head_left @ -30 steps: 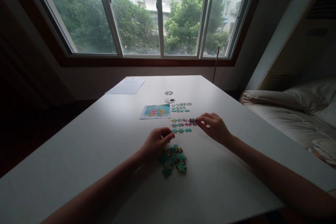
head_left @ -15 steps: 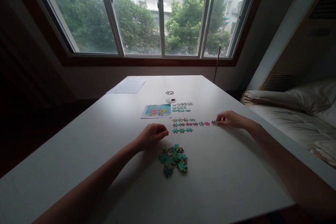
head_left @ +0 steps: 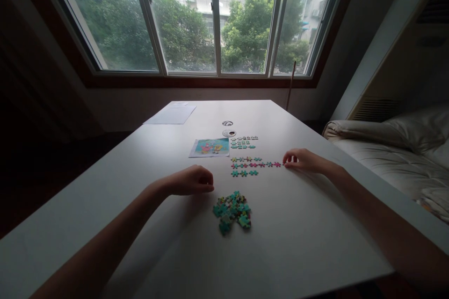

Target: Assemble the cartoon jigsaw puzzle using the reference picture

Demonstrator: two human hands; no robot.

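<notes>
My right hand point(head_left: 300, 160) is closed in a pinch at the right end of the longest row of jigsaw pieces point(head_left: 253, 165). Its fingertips are on a jigsaw piece point(head_left: 284, 164), mostly hidden by them. Over the table left of the rows, my left hand point(head_left: 191, 180) has its fingers curled in, and nothing shows in them. A loose pile of mostly green jigsaw pieces point(head_left: 232, 211) lies nearer to me. Shorter rows of pieces point(head_left: 244, 174) lie on either side of the long one. The picture sheet point(head_left: 209, 147) with cartoon figures rests left of the rows.
The white table point(head_left: 298, 238) reaches toward the window. Two round marked items point(head_left: 229, 133) lie beyond the picture sheet, and papers point(head_left: 170, 115) lie at the far left. A padded pale seat point(head_left: 382, 149) stands to the right.
My right hand has moved slightly left with the jigsaw piece, closing up to the end of the long row. My left hand has drawn back to the left, away from the rows.
</notes>
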